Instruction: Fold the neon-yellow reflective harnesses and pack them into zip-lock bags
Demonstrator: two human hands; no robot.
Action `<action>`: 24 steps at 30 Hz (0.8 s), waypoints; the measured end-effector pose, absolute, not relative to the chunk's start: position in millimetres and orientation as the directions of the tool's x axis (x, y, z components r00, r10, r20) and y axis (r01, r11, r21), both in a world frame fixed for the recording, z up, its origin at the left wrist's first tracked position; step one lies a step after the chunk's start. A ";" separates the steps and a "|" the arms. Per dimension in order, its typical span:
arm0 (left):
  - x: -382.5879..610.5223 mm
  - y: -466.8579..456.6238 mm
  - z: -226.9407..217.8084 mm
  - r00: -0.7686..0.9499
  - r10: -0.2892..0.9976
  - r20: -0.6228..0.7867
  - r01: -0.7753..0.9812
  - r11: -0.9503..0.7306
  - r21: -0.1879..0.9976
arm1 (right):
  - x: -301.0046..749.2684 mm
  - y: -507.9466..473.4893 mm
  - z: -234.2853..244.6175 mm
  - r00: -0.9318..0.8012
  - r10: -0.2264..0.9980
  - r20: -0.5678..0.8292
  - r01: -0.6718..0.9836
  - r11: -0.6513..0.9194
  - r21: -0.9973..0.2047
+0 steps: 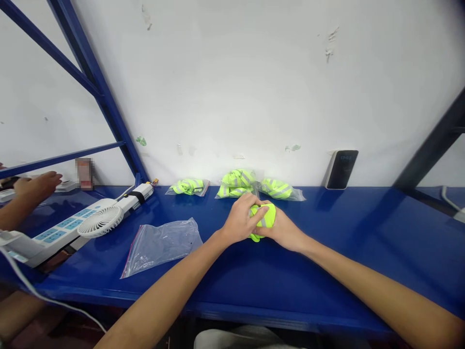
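Note:
Between my hands is a bundled neon-yellow reflective vest or strap (268, 217) with grey stripes, held just above the blue table. My left hand (241, 218) wraps its left side, fingers closed over it. From the right, my right hand (284, 229) grips the same bundle. Parts of it are hidden by my fingers. To the left lies a flat clear zip bag (163, 246) with a red edge. Behind my hands are bagged neon bundles: one on the left (187, 186), a stacked pile in the middle (237, 183) and one on the right (278, 188).
A white power strip (63, 225) and a small white fan (100, 221) occupy the table's left side. A phone-like device (341, 169) leans against the wall. Blue frame posts (109, 111) rise at the left. Another person's hand (38, 188) shows at far left.

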State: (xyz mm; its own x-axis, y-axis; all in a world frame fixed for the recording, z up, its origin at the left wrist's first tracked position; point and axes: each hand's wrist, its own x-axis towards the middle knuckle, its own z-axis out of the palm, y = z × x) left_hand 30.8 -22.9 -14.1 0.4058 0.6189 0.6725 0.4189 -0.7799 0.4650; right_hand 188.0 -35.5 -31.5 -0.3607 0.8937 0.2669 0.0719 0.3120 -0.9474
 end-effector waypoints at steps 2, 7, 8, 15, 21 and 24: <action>29.5 -26.4 -13.3 0.397 0.613 0.683 0.416 -0.783 0.462 | 187.1 -36.3 -31.0 -0.356 0.897 0.261 0.072 0.305 -0.950; 29.5 -33.9 -16.7 0.344 0.636 0.691 0.431 -0.760 0.486 | 188.5 -39.8 -26.3 -0.443 0.852 0.278 0.067 0.341 -0.938; 31.1 -35.7 -17.3 0.342 0.648 0.680 0.435 -0.751 0.497 | 188.9 -40.6 -25.6 -0.446 0.849 0.283 0.085 0.355 -0.931; 15.4 -63.4 6.7 0.512 0.685 0.518 0.500 -0.728 0.469 | 201.2 -35.9 -27.0 -0.435 0.838 0.329 0.177 0.438 -0.881; -143.7 -84.2 38.9 0.471 0.831 0.296 0.800 -0.544 0.252 | 255.1 -13.2 -26.8 -0.283 0.921 0.269 0.230 0.337 -0.913; -228.8 -105.2 15.3 0.257 0.916 0.308 0.910 -0.337 0.243 | 275.5 -10.4 -27.9 -0.241 0.936 0.258 0.217 0.311 -0.925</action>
